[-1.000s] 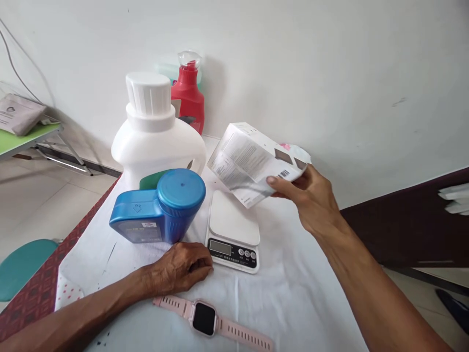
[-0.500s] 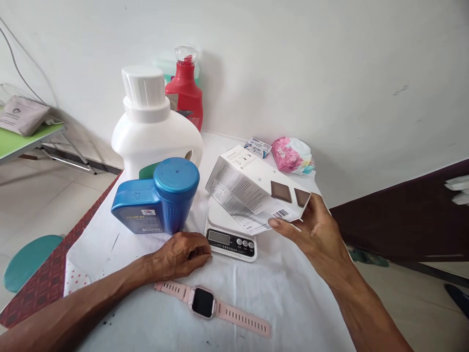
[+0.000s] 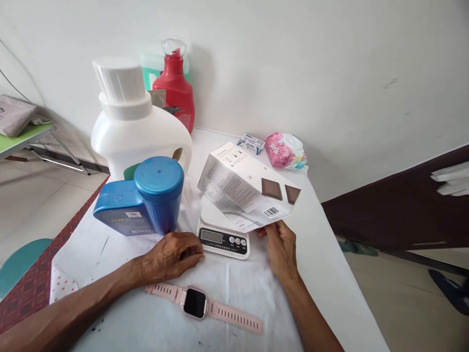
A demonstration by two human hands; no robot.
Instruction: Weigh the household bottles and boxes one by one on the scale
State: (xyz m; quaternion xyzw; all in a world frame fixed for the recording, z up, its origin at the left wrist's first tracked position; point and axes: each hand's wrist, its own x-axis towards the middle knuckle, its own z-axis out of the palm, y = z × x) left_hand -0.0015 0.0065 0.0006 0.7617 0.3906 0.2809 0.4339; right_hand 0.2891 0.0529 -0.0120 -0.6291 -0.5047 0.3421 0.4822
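Observation:
A white printed box (image 3: pixel 249 188) with brown square pictures and a barcode lies across the white kitchen scale (image 3: pixel 224 243), jutting out past its right side. At the box's lower right edge is my right hand (image 3: pixel 284 249); its fingers are curled and the tips go out of sight beneath the box. My left hand (image 3: pixel 170 256) rests on the cloth just left of the scale, fingers curled in and nothing visible in them. A pink smartwatch (image 3: pixel 195 302) lies flat in front of the scale. Behind my left hand stands a blue bottle (image 3: pixel 142 195) with a round cap.
A large white jug (image 3: pixel 135 132) stands behind the blue bottle, and a red bottle (image 3: pixel 176 93) is by the wall. A small carton (image 3: pixel 251 143) and a pink tissue pack (image 3: pixel 286 150) sit at the back. White cloth (image 3: pixel 322 274) covers the table.
My right hand has let go of the box's right end and moved down and left to its lower edge. The box stays on the scale. The view has shifted slightly.

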